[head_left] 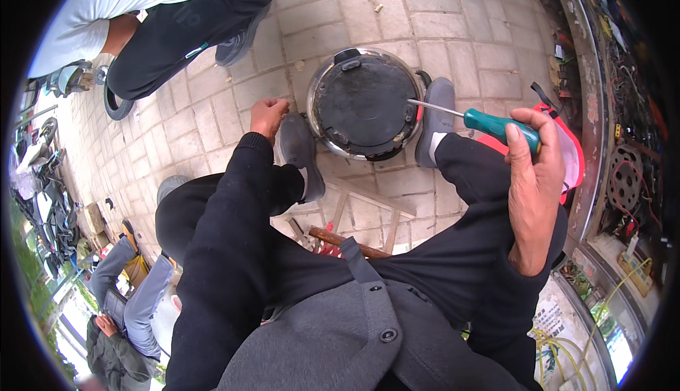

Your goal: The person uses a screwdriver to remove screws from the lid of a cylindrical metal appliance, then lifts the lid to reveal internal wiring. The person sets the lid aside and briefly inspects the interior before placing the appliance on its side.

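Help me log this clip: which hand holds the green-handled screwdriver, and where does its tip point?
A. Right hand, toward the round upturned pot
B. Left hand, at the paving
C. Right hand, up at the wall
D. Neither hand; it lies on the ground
A: the right hand grips the green-handled screwdriver, its shaft reaching to the rim of the round pot between the shoes.

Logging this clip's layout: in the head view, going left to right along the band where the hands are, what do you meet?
Left hand → grey shoe → round upturned metal appliance with a dark base → second grey shoe → green-handled screwdriver, shaft pointing at the appliance → right hand gripping it.
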The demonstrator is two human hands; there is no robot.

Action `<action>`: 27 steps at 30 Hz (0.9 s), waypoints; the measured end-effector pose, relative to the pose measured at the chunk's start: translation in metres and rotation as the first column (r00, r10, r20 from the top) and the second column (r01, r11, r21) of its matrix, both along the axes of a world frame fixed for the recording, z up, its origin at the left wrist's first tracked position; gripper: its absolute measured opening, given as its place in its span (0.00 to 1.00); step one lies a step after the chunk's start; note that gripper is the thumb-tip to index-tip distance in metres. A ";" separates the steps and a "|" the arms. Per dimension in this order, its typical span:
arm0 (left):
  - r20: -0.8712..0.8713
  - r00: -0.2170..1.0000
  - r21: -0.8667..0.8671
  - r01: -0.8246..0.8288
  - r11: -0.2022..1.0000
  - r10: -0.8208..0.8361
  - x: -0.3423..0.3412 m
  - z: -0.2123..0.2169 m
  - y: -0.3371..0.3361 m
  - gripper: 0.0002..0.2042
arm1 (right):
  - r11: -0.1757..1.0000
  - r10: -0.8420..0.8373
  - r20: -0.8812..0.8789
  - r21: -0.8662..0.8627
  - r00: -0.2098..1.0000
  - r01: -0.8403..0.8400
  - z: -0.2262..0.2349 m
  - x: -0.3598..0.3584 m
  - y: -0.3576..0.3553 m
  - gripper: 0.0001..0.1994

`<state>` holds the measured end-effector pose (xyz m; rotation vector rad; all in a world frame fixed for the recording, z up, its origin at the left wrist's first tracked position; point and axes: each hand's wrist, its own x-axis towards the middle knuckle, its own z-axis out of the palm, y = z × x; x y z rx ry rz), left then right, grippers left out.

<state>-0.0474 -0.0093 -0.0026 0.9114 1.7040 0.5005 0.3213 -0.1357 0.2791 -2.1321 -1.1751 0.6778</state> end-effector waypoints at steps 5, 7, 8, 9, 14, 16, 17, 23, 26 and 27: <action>-0.014 0.997 -0.168 -0.075 0.983 0.073 -0.027 -0.070 -0.002 0.11 | 0.992 -0.124 -0.117 0.024 0.985 0.128 -0.007 -0.002 0.002 0.10; -0.104 0.985 -0.081 -0.143 0.986 0.135 -0.032 -0.096 0.000 0.13 | 0.995 -0.102 -0.113 0.000 0.988 0.102 -0.006 -0.005 0.005 0.10; -0.164 0.977 -0.063 -0.145 0.987 0.133 -0.042 -0.106 0.004 0.14 | 0.990 -0.138 -0.135 -0.015 0.981 0.137 -0.008 -0.007 0.008 0.10; -0.218 0.966 -0.075 -0.158 0.985 0.139 -0.046 -0.115 0.007 0.15 | 0.991 -0.130 -0.144 -0.064 0.981 0.121 -0.006 -0.007 0.009 0.11; -0.476 0.879 -0.058 -0.065 0.996 0.030 -0.070 -0.140 0.008 0.17 | 0.980 -0.154 -0.106 -0.146 0.982 0.138 -0.007 -0.014 0.019 0.14; -0.468 0.883 -0.042 -0.076 0.996 0.047 -0.070 -0.145 0.006 0.17 | 0.985 -0.133 -0.123 -0.125 0.983 0.117 -0.008 -0.017 0.025 0.14; -0.454 0.890 -0.050 -0.073 0.996 0.043 -0.067 -0.147 0.004 0.17 | 0.979 -0.160 -0.090 -0.143 0.983 0.146 -0.007 -0.020 0.027 0.14; -0.406 0.872 -0.099 0.257 0.961 -0.275 -0.046 -0.143 -0.002 0.16 | 0.976 -0.216 -0.165 -0.046 0.962 0.211 -0.010 -0.020 0.032 0.12; -0.358 0.835 -0.129 0.398 0.908 -0.417 -0.041 -0.128 -0.023 0.13 | 0.976 -0.204 -0.229 0.023 0.952 0.214 -0.006 -0.013 0.025 0.12; -0.286 0.853 -0.196 0.394 0.898 -0.436 -0.039 -0.123 -0.033 0.12 | 0.975 -0.204 -0.241 0.035 0.949 0.219 -0.004 -0.012 0.023 0.12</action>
